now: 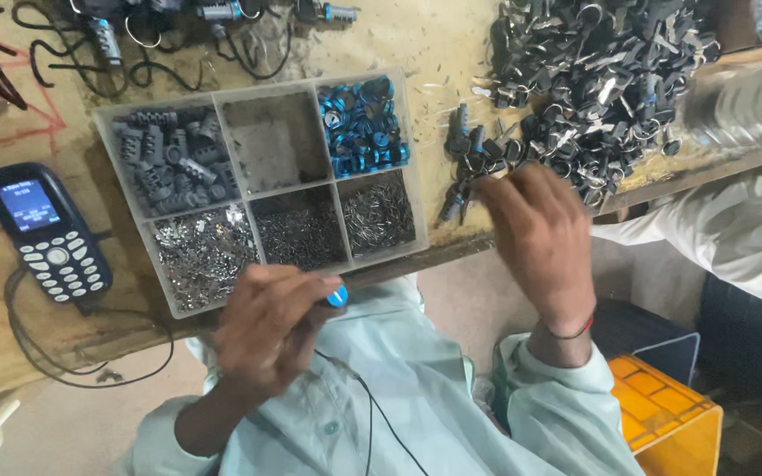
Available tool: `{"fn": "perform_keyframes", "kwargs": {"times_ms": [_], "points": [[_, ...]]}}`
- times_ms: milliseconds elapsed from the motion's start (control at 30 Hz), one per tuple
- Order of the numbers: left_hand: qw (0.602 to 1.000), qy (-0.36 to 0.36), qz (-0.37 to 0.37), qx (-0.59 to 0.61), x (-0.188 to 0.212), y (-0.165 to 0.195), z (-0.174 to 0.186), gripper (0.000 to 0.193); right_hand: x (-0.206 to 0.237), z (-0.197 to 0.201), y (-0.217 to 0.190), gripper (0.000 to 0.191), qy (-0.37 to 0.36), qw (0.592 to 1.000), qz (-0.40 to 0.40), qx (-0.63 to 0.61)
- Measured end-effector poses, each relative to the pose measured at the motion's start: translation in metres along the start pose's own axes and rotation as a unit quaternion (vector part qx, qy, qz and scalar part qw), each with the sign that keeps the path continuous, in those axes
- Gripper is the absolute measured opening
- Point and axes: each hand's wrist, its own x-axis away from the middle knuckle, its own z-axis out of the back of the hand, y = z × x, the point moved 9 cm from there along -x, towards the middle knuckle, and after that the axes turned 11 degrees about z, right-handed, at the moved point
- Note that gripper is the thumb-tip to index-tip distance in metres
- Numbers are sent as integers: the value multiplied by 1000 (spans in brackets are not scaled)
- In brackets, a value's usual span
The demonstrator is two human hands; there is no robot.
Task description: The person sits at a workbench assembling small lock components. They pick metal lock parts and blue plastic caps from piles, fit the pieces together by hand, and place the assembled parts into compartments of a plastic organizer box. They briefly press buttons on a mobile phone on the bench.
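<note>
A: What does the left hand [266, 330] have?

B: A small blue ring [338, 296]. It peeps out at the fingertips, low in the middle of the frame, just below the front edge of the tray [262, 88]. The fingers are curled shut around it, back of the hand toward the camera.

A: And the right hand [535, 242]?

B: Raised right of centre, wrist bent, fingers pointing up and left toward a few dark parts [462, 145] lying on the table [443, 44]. It is blurred; I cannot tell whether the fingers are pinched on anything.

A: What is in the tray?

B: Six compartments: grey barrels [165, 159] upper left, more blue rings [363, 123] upper right, the upper middle nearly bare, fine metal bits along the lower row.

A: Anything else around?

B: A big pile [606, 79] of dark pieces at the upper right, and a phone [46, 234] with a lit screen at the left, well apart from both hands.
</note>
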Motion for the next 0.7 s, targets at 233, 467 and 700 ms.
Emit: {"fn": "perform_keyframes", "kwargs": {"times_ms": [233, 467, 700], "points": [[995, 0, 84, 60, -9, -29, -3, 27, 14, -33, 46, 27, -3, 1000, 10, 3], [989, -60, 59, 125, -11, -20, -11, 27, 28, -4, 59, 25, 294, 721, -21, -627], [991, -96, -34, 88, -15, 7, -17, 32, -8, 26, -71, 28, 98, 864, 200, -452]]}}
